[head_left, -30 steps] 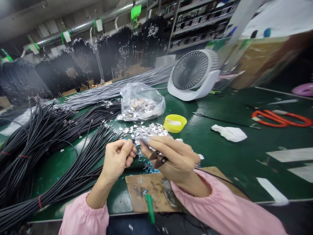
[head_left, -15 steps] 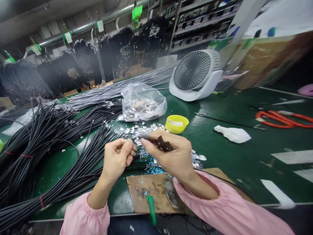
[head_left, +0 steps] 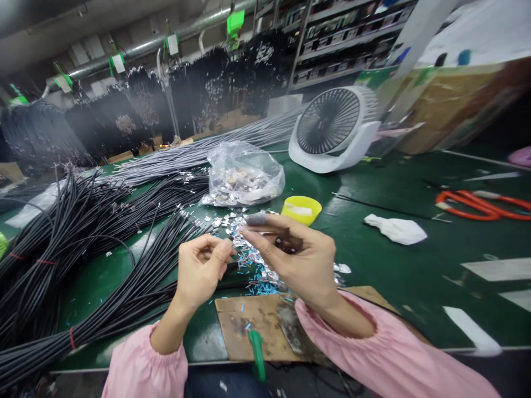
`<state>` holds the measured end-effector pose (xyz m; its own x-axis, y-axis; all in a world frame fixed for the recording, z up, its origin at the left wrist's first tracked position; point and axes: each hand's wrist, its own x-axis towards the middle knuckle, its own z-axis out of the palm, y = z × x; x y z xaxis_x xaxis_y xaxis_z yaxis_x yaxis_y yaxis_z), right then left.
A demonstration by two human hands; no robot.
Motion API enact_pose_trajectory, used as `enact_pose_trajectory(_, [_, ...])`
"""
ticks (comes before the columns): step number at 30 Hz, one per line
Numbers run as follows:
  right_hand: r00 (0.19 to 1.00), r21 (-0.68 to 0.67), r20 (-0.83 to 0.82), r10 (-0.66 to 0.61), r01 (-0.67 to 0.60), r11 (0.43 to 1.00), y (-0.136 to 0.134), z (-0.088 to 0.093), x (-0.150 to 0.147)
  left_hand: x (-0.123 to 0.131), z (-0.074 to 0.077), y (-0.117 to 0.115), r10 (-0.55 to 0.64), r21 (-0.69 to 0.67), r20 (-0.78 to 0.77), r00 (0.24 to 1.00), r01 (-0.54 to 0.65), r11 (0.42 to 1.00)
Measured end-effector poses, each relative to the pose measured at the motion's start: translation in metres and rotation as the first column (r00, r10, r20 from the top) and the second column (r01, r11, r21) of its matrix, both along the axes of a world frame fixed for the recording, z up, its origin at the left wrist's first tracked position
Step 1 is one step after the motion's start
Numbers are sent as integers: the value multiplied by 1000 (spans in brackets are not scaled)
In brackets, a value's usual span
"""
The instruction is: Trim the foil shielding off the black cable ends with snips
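cables point(head_left: 50, 237) lie at nine o'clock, black and bundled. toward eight o'clock of centre i see the left hand point(head_left: 201, 271), thumb and fingers closed together; what they pinch, if anything, is too hidden for me to tell. at six o'clock, between the hands, lie blue and silver scraps point(head_left: 265, 284). toward five o'clock the right hand point(head_left: 307, 260) holds a dark tool point(head_left: 288, 241) within its curled fingers, thumb and forefinger leaving a narrow gap. from my distant seat, i'd make the left pinch firm, set both hands' fingertips level, and point the tool's tips away from skin.
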<state>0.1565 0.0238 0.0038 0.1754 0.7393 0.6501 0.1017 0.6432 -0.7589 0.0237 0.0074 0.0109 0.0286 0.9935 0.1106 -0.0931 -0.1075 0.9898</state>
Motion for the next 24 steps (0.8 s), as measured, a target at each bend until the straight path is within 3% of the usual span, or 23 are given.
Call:
enact_pose_trajectory(9, [998, -39, 22, 55, -54, 998, -4, 0, 2, 2, -1, -5, 236, 249, -196, 952, -184, 951])
enact_pose_trajectory(14, [998, -17, 54, -17, 18, 1000, -4, 0, 0, 2, -1, -5, 199, 222, -206, 958, -153, 963])
enact_pose_trajectory(19, [998, 4, 57, 24, -24, 1000, -1, -7, -4, 2, -2, -4, 111, 157, -138, 984, -89, 984])
enact_pose_trajectory(24, [994, -10, 81, -79, 80, 997, -2, -5, -3, 1, 1, -4, 172, 194, -147, 974, -142, 971])
